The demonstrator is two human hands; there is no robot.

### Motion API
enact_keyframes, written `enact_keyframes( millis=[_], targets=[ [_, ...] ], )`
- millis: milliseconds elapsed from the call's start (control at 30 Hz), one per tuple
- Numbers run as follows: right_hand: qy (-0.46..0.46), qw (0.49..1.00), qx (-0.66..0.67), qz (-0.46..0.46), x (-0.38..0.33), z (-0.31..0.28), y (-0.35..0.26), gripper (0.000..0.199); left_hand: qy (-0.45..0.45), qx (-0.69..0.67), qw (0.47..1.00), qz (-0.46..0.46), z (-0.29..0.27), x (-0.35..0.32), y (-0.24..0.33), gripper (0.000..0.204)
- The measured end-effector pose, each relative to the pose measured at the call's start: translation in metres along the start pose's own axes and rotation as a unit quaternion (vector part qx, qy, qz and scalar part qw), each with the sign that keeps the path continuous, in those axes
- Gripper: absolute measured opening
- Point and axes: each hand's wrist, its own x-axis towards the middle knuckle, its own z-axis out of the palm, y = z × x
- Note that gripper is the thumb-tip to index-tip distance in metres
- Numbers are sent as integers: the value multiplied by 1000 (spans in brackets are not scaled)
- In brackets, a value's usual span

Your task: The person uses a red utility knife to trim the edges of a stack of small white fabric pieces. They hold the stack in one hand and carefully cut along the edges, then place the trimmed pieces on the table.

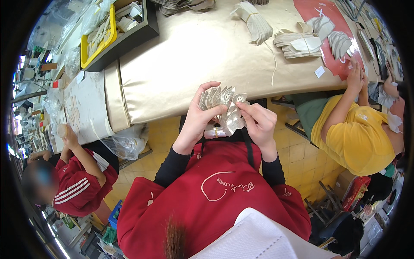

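White face mask (263, 237) fills the lower edge, closest to the lens, and beyond it spreads a red apron (202, 172) with a pale printed design. Past the apron, just short of the table's near edge, a fanned bundle of flat, pale grey-beige pieces (234, 118) is held up between both hands. Its long axis runs roughly away from the body: the gathered end, with a yellow band (216, 132) around it, points toward the apron, and the spread tips point toward the table.

The left hand (198, 116) is closed around the left side of the bundle, thumb pressed on the face of the pieces, forefinger arched over behind their tips. On the other side, the right hand (261, 123) has thumb and forefinger brought together at the edge of a right-hand piece, its other fingers curled in.

Farther off, the table (172, 64) has a shiny beige cover. At its right lie a tied stack of pieces (297, 45) and a red sheet (340, 49), which a co-worker in a yellow shirt (353, 134) touches. At its far left, a yellow tray (113, 28) sits in a dark box (148, 36).
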Motion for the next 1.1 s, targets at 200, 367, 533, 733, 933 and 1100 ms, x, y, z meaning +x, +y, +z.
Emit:
enact_keyframes(
  millis=[200, 367, 533, 733, 933, 1100],
  targets=[
    [-29, 1000, -5, 10, 2, -6, -5, 34, -7, -20, 1000, 4, 4, 0, -1, 59],
    [-50, 999, -8, -17, 2, -6, -6, 36, -9, -8, 1000, -13, 1, -1, 2, 58],
    [-43, 999, 16, -22, -2, -5, -6, 34, -19, -10, 1000, -10, 1, -3, 3, 58],
    [-22, 997, 3, -69, -2, -8, -8, 30, -37, -10, 999, 2, 0, -3, 2, 56],
    [-18, 998, 38, 49, -7, -7, -4, 18, -5, -1, 1000, -9, 0, -2, -2, 55],
    [128, 968, 116, 181, -8, -15, -6, 27, 23, 56, 998, -12, 0, -1, -4, 57]
  ],
)
